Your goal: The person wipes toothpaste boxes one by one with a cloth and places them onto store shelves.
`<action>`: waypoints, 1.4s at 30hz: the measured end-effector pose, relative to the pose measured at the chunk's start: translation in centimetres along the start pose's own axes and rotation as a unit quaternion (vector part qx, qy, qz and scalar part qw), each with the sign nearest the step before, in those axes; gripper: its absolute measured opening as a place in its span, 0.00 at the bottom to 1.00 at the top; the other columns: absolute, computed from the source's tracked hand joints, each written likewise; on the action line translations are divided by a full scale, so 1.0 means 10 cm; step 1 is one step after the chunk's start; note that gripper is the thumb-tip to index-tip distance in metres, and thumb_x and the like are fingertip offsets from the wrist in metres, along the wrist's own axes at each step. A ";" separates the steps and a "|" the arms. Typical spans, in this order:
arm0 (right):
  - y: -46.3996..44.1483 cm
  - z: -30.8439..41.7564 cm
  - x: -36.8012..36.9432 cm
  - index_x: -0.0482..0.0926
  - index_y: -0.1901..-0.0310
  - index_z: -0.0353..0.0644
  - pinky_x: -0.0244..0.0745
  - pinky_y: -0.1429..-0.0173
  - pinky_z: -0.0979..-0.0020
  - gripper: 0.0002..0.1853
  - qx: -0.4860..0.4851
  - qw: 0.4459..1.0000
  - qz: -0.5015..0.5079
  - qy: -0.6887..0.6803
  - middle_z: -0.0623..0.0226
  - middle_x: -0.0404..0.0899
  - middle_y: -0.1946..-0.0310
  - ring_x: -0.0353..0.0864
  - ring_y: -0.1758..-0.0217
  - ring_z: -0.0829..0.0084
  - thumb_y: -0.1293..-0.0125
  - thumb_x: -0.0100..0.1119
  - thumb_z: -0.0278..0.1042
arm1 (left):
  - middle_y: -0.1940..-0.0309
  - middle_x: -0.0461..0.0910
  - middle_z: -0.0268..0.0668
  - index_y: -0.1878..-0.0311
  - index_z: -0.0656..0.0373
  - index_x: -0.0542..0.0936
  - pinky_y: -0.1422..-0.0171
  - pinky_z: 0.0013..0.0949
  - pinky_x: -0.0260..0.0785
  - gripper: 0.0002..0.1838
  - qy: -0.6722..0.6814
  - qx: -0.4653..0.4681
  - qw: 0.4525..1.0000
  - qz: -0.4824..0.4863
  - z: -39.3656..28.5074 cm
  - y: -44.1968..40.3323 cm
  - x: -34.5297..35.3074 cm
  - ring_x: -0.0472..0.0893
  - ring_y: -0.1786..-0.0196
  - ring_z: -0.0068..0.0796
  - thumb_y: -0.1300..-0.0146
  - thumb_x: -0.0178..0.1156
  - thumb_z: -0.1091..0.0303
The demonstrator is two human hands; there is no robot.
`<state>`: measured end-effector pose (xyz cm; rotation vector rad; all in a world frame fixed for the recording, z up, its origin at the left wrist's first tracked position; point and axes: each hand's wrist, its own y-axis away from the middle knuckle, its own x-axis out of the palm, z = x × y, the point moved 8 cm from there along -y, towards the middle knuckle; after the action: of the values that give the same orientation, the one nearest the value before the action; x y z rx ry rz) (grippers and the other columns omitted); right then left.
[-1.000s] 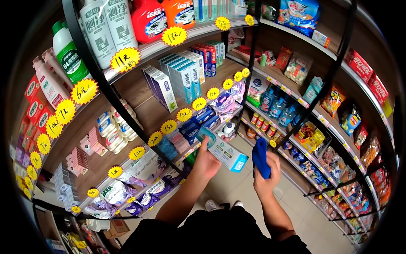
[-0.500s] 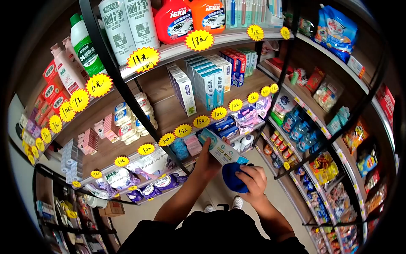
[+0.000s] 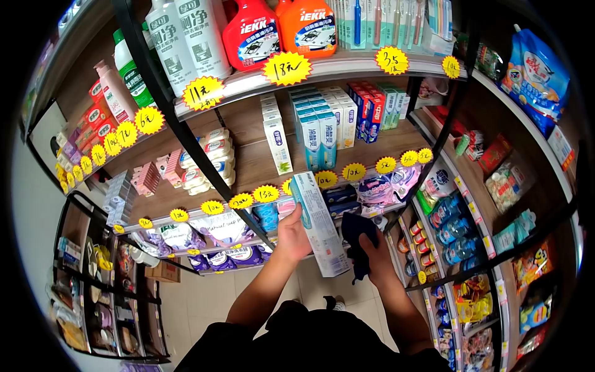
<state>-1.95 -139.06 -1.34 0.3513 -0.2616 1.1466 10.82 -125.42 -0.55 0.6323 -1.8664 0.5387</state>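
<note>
My left hand is closed around the edge of a long white and teal toothpaste box, held tilted in front of the shelves. Its printed side faces up toward me. Just right of the box, my right hand grips a dark blue cloth that hangs loosely from the fingers. The cloth lies very close to the box's right edge; whether they touch, I cannot tell. More toothpaste boxes stand upright in rows on the shelf beyond my hands.
Bottles of cleaner line the upper shelf, above yellow price tags. A black metal post slants down at the left. Snack and drink shelves rise at the right. Bagged goods sit on the lower shelf, above a tiled floor.
The box has turned to a steeper angle, showing another side. My right hand and the cloth have shifted from the box's lower end to beside its right edge. The view has also shifted.
</note>
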 end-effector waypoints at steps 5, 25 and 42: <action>-0.09 -0.12 0.12 0.74 0.38 0.45 0.77 0.70 0.73 0.30 0.078 0.990 0.113 -0.041 0.64 0.81 0.58 0.81 0.69 0.76 0.23 0.46 0.65 | 0.51 0.80 0.46 0.40 0.59 0.78 0.41 0.50 0.71 0.24 0.029 0.036 0.999 0.016 -0.05 -0.19 0.19 0.78 0.50 0.44 0.27 0.48 0.52; -0.81 -0.16 0.74 0.76 0.39 0.34 0.78 0.45 0.70 0.29 0.031 0.952 0.187 0.240 0.60 0.85 0.52 0.84 0.51 0.72 0.32 0.69 0.47 | 0.46 0.83 0.35 0.27 0.57 0.67 0.40 0.34 0.74 0.28 -0.381 0.141 0.913 -0.028 -1.01 -0.78 0.08 0.81 0.46 0.25 0.25 0.60 0.58; -1.66 -0.31 0.87 0.72 0.34 0.42 0.79 0.51 0.61 0.34 -0.082 0.895 0.125 0.421 0.54 0.86 0.62 0.88 0.56 0.57 0.34 0.67 0.55 | 0.60 0.83 0.34 0.42 0.60 0.66 0.69 0.24 0.75 0.27 -0.687 0.140 0.713 -0.009 -1.98 -0.95 0.69 0.83 0.63 0.19 0.41 0.70 0.82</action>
<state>16.80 -136.64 -3.15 -0.3560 0.3735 1.4152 28.59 -121.48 13.61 1.5269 -3.1807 0.3008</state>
